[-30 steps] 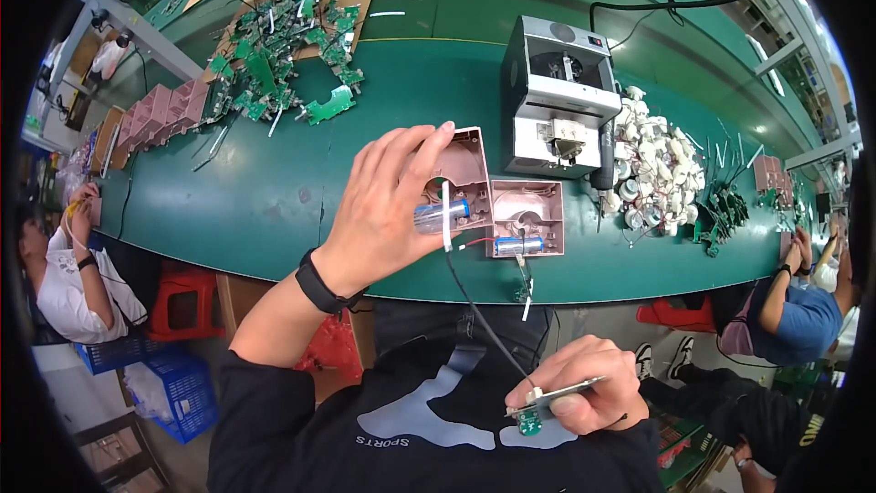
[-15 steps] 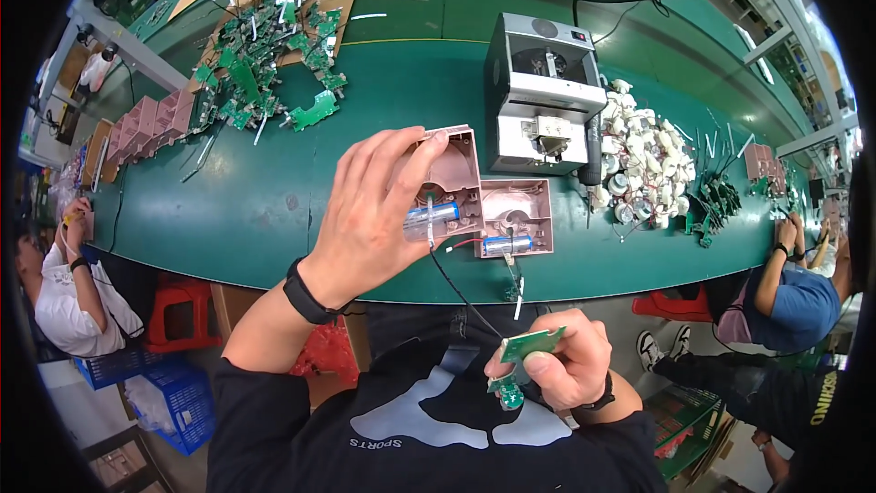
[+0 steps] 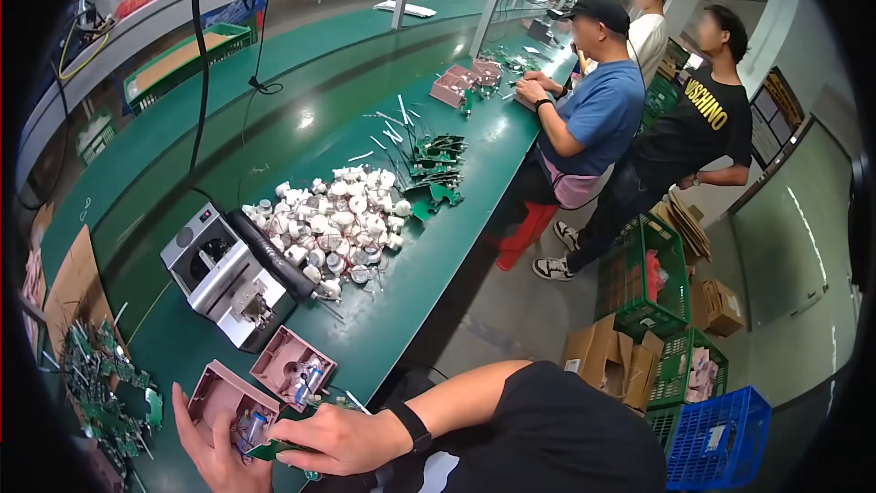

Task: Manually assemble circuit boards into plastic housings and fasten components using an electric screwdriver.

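Note:
At the lower left, my left hand (image 3: 212, 449) grips a pink plastic casing (image 3: 226, 390) by its side, thumb and fingers around it. Inside that casing lies a blue cylindrical battery (image 3: 255, 427) with wires. My right hand (image 3: 339, 438) pinches a green circuit board (image 3: 270, 448) at the casing's near edge; whether the board touches it, I cannot tell. Just beyond, a second pink casing (image 3: 290, 353) rests on the green table (image 3: 415, 297) with another blue battery (image 3: 311, 378) in it.
A grey and black machine (image 3: 230, 278) stands behind the casings. To its right are a heap of white parts (image 3: 342, 224) and several circuit boards (image 3: 438, 164). More boards (image 3: 100, 383) lie at far left. A co-worker (image 3: 593, 100) in blue works along the table; two people stand behind.
The view has swung to the right. My right hand has brought the circuit board up to the casing in my left hand; earlier they were well apart.

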`<state>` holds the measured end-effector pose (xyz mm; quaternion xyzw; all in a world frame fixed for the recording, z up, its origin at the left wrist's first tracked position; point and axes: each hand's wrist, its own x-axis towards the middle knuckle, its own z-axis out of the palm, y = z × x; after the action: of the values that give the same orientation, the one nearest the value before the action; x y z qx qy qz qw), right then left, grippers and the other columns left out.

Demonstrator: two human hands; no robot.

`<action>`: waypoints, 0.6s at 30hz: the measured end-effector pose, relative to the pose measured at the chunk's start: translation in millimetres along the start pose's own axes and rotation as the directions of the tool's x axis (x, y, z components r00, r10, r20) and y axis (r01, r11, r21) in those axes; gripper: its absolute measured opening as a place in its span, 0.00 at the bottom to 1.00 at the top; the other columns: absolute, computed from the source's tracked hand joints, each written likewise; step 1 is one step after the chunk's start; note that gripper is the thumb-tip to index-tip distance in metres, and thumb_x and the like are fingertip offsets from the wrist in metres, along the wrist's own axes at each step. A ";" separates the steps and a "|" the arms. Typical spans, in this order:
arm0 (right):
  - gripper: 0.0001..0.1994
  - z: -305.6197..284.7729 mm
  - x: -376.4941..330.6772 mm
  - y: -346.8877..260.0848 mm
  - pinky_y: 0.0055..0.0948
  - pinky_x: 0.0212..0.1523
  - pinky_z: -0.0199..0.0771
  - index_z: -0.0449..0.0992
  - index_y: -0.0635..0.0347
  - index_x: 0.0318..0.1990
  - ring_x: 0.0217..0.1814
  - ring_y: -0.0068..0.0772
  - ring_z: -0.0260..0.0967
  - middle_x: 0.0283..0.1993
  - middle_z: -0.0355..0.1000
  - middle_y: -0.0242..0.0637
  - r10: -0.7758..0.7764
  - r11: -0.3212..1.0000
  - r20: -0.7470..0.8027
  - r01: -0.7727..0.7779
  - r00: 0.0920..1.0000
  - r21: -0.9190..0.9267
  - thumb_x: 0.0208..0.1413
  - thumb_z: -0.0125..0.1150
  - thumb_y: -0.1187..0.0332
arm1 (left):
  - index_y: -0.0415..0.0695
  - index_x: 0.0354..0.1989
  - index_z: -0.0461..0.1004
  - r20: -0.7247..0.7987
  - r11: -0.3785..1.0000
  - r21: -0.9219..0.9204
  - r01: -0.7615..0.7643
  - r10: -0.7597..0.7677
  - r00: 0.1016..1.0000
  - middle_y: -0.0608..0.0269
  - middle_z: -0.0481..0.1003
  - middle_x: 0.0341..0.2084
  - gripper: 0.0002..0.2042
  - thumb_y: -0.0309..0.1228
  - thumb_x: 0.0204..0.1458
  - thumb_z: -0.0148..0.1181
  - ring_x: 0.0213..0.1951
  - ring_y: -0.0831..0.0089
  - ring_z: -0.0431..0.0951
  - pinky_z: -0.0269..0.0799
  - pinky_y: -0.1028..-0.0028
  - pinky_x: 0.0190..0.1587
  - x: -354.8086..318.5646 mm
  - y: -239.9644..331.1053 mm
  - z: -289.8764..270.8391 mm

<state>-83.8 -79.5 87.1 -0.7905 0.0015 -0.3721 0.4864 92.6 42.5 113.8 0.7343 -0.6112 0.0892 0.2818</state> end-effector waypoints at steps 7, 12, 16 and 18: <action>0.17 10.7 0.4 10.8 0.38 0.24 0.72 0.72 0.66 0.58 0.24 0.45 0.74 0.31 0.76 0.40 -0.083 0.993 -0.032 0.080 0.996 -0.083 0.64 0.65 0.73 | 0.37 0.43 0.74 -0.001 0.975 0.154 -0.163 0.166 0.986 0.40 0.55 0.75 0.19 0.22 0.40 0.72 0.68 0.48 0.68 0.79 0.68 0.48 10.1 -1.0 -11.7; 0.17 14.0 2.7 14.0 0.37 0.24 0.72 0.72 0.68 0.57 0.24 0.44 0.74 0.34 0.76 0.42 -0.177 0.982 -0.081 0.171 0.981 -0.083 0.63 0.65 0.74 | 0.38 0.41 0.75 -0.028 0.984 -0.148 0.102 -0.108 0.994 0.38 0.55 0.75 0.17 0.24 0.42 0.73 0.67 0.44 0.69 0.78 0.63 0.52 2.1 -1.1 -6.5; 0.17 10.0 2.9 9.9 0.38 0.24 0.71 0.71 0.68 0.54 0.25 0.43 0.74 0.34 0.74 0.41 -0.251 0.960 -0.081 0.238 0.965 -0.147 0.60 0.67 0.75 | 0.39 0.39 0.77 -0.053 0.977 -0.172 0.127 -0.138 0.989 0.35 0.57 0.74 0.14 0.29 0.46 0.74 0.67 0.38 0.68 0.72 0.53 0.62 7.3 1.1 -11.7; 0.17 8.3 1.0 10.3 0.38 0.24 0.71 0.71 0.68 0.53 0.25 0.43 0.73 0.34 0.73 0.41 -0.264 0.951 -0.066 0.249 0.962 -0.183 0.59 0.67 0.75 | 0.45 0.50 0.79 -0.069 0.997 -0.010 -0.079 0.078 0.995 0.36 0.64 0.69 0.23 0.32 0.43 0.78 0.66 0.38 0.69 0.67 0.47 0.64 19.7 5.8 -26.0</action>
<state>-74.4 -78.9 77.7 -0.8056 -0.0472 -0.4659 0.3630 97.3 38.9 146.4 0.7044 -0.6300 0.1212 0.3036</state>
